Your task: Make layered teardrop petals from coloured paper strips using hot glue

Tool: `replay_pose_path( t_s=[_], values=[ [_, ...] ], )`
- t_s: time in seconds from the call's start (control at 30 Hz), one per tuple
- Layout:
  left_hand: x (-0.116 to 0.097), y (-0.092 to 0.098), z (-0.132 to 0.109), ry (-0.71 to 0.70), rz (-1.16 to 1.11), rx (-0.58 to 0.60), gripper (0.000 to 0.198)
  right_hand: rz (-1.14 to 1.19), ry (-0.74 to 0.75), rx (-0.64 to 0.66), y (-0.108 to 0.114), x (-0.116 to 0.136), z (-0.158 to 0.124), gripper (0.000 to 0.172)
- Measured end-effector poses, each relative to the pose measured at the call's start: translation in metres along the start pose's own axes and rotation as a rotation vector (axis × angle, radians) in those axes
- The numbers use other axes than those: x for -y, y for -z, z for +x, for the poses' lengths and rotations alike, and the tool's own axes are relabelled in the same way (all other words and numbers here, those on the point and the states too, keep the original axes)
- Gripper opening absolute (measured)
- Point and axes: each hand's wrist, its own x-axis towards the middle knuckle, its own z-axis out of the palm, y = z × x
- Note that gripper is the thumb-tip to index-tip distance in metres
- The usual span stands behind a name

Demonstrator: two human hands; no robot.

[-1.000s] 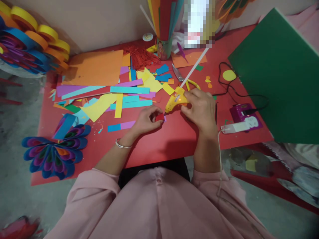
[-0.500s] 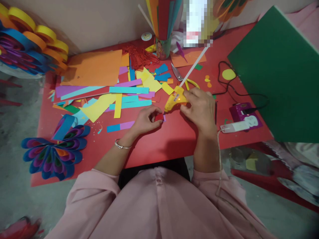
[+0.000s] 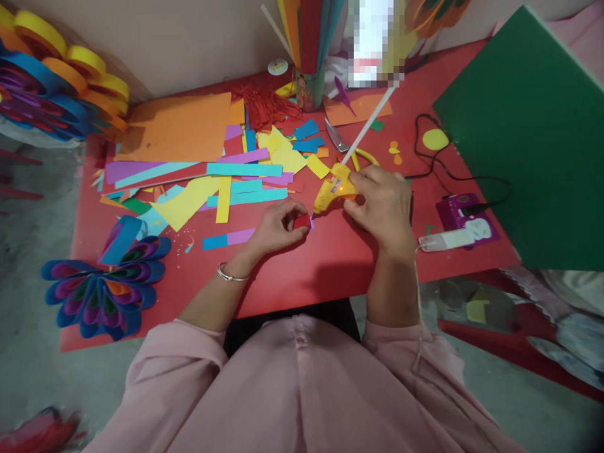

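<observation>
Wrapped round a yellow hot glue gun (image 3: 334,189), my right hand (image 3: 381,204) holds it tilted, nozzle down, with a long white glue stick (image 3: 369,126) rising from its back. The nozzle tip is close to a small red paper piece (image 3: 302,223) pinched between the thumb and fingers of my left hand (image 3: 279,228). A bit of purple paper shows at that piece's right edge. Beside my left hand, a blue and purple paper strip (image 3: 229,239) lies on the table, partly hidden by the hand. Loose paper strips (image 3: 245,170) in several colours lie beyond it.
On the red table (image 3: 302,283) are scissors (image 3: 337,135), a red tassel (image 3: 267,107), orange paper (image 3: 174,129) and a quilled paper flower (image 3: 106,283). A green board (image 3: 523,145) leans at the right by a purple box (image 3: 465,211) and a power strip (image 3: 446,240) with cords.
The glue gun and my right hand have shifted very slightly to the right. My left hand keeps its pinch on the red paper piece in the same spot.
</observation>
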Motion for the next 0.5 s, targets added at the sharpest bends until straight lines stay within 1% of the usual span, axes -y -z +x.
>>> replay_pose_path(
  t_s=[0.17,0.27,0.5],
  values=[
    [-0.0013,0.0002,0.0001,0.009,-0.006,0.003,0.022,0.000,0.006,0.019,0.0008,-0.0005,-0.0009,0.047],
    [-0.0013,0.0002,0.0003,0.004,-0.007,0.001,0.021,0.008,0.016,0.008,0.0012,-0.0009,-0.0014,0.047],
    [0.0023,-0.0007,0.0002,-0.001,-0.001,-0.001,0.022,0.001,0.021,-0.025,0.0008,-0.0007,-0.0011,0.042]
  ],
)
